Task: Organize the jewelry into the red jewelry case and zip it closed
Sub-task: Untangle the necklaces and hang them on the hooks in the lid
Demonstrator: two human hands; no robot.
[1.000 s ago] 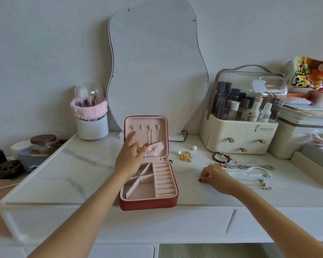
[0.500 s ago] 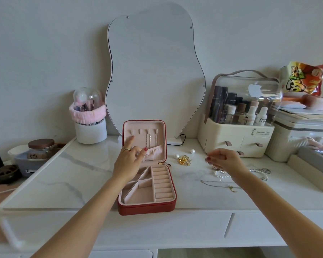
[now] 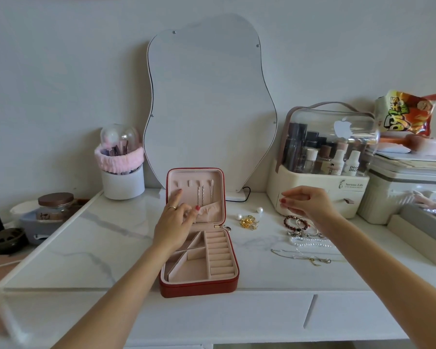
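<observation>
Two halves of the red jewelry case stand apart: its base lies flat near the front edge of the marble tabletop, long axis running from the person toward the wavy mirror behind it, and its lid is upright at the hinge, pink lining facing the person. Ring rolls fill the right side of the base, angled dividers the left, and thin chains hang from hooks in the lid. To the right of the case lie two pearl earrings, a gold cluster, a dark red bead bracelet, a pearl strand and a thin chain necklace. The left hand reaches in from the lower left over the case, forearm slanting up; its index finger is straight against the lid lining while thumb and other fingers pinch the lid's fabric pocket. The right hand hovers above the bracelet, to the right of the case, wrist bent, fingers curled with thumb meeting fingertips; whether it pinches anything fine I cannot tell. Farther right of the case sits a cream cosmetics organizer.
</observation>
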